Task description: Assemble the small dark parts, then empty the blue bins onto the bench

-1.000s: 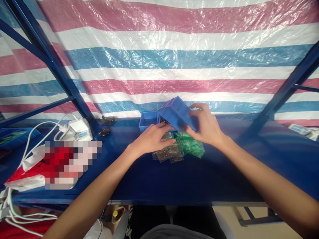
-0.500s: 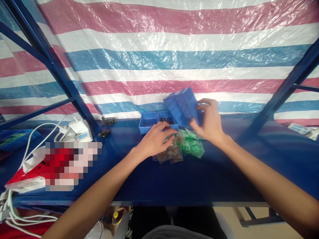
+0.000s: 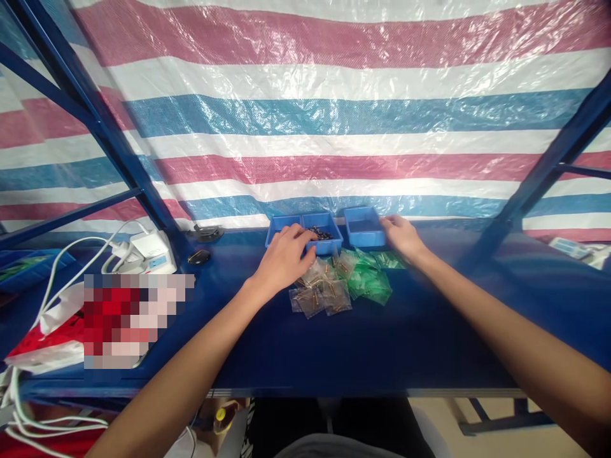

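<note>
My right hand [image 3: 403, 238] has its fingers at the right wall of a small blue plastic bin [image 3: 365, 240], which stands upright at the back of the table with nothing visible in it. My left hand [image 3: 286, 259] is over the front of a two-compartment blue tray [image 3: 281, 222], fingers apart and holding nothing. Small dark parts [image 3: 319, 233] lie in that tray's right compartment. In front of the bins are several clear bags [image 3: 334, 294] with brass-coloured pieces, and green bags [image 3: 370, 283] lie beside them on the right.
A white power strip [image 3: 155, 253] with cables and a black mouse [image 3: 199, 256] are on the left. Nearer stands a red and white package [image 3: 52, 340], partly blurred out. Blue frame posts [image 3: 119, 152] rise at both sides, with a striped plastic sheet [image 3: 334, 114] behind.
The small blue bin, held tilted in the air by my right hand before, now stands upright on the table. My left hand has shifted a little left and up, uncovering more of the clear bags.
</note>
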`<state>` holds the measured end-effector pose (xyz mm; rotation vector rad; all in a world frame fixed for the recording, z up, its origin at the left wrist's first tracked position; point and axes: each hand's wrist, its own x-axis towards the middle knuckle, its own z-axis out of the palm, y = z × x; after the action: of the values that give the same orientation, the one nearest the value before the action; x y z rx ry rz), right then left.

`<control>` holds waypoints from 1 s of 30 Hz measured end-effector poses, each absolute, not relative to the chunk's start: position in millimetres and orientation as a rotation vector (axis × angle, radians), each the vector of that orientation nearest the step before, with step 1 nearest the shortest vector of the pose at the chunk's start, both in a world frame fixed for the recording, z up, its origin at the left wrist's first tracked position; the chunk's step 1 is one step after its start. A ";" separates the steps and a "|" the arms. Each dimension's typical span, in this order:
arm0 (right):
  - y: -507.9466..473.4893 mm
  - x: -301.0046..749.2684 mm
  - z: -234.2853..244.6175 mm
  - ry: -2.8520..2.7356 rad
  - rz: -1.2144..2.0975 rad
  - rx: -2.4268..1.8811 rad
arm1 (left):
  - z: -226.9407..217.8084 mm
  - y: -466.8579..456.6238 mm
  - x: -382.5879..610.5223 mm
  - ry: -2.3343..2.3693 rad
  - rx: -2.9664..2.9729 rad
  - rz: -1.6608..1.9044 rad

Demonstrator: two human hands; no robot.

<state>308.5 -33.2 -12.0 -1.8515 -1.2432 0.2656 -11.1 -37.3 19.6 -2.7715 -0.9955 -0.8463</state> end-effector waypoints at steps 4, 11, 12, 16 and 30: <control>-31.0 309.9 -14.6 -1.370 0.258 -1.876 | 11.9 -22.7 -19.2 -1.183 -2.792 -0.752; -29.8 306.0 -17.1 -1.546 0.150 -1.881 | 2.8 -8.9 -19.8 -1.193 -2.851 -0.835; -30.2 304.9 -17.2 -1.559 0.133 -1.888 | 1.4 -8.0 -19.4 -1.186 -2.841 -0.852; -31.6 302.6 -15.7 -1.597 0.085 -1.924 | -3.0 -5.2 -19.2 -1.186 -2.818 -0.885; -34.7 298.1 -8.4 -1.677 0.062 -1.983 | -2.1 -3.6 -20.3 -1.161 -2.842 -0.891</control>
<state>298.1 -34.7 -8.4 -1.9826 -1.6772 0.0624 -20.3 -3.6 -2.1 -2.8417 -1.1608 -0.8906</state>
